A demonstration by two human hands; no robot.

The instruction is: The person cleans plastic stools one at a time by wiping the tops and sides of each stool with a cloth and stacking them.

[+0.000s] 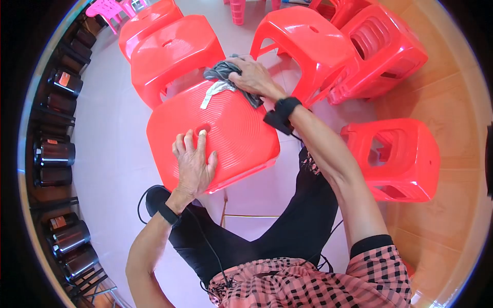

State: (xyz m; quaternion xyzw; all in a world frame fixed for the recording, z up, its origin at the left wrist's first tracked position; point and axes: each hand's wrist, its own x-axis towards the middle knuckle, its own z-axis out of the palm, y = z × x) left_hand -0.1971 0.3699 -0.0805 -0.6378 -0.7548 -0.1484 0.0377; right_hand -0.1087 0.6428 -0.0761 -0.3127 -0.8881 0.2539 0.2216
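Observation:
In the head view, a red plastic stool (236,128) with a ringed seat stands between my knees. My left hand (194,161) lies on the near left part of its seat, fingers spread, beside the small centre hole. At the seat's far right edge, my right hand (252,77) grips a crumpled grey cloth (222,71). A pale strip of the cloth trails over the seat, and part of it hangs past the edge. My right palm hides some of the cloth.
More red stools (177,43) stand just beyond, with another stool (308,38) at the far right. Stools (382,46) lie tipped against the wooden wall. One stool (395,159) rests on its side at right. Dark cylindrical containers (55,153) line the left. Cables hang near my legs.

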